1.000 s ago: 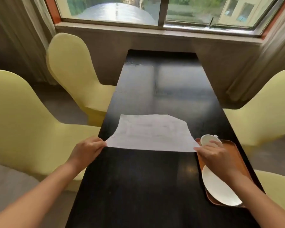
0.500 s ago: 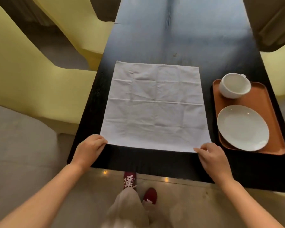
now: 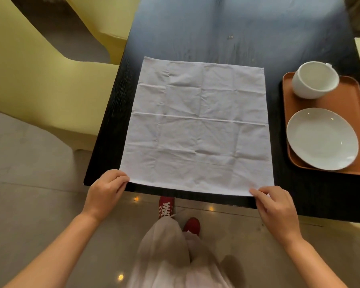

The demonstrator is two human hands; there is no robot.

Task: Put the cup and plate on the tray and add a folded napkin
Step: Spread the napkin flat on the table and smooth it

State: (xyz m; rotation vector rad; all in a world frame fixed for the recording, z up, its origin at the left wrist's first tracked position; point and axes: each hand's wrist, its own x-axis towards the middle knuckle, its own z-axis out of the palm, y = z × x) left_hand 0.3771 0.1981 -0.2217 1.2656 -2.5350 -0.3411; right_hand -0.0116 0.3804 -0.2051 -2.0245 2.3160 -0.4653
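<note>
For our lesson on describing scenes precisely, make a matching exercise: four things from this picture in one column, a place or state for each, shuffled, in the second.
Column one:
1. cup
2. plate
3. napkin
4. left hand

Column two:
A. spread flat and unfolded on the table
B. on the near half of the tray
C. pinches the napkin's near left corner
D. at the far end of the tray

Pairs: 1-D, 2-B, 3-A, 4-C
</note>
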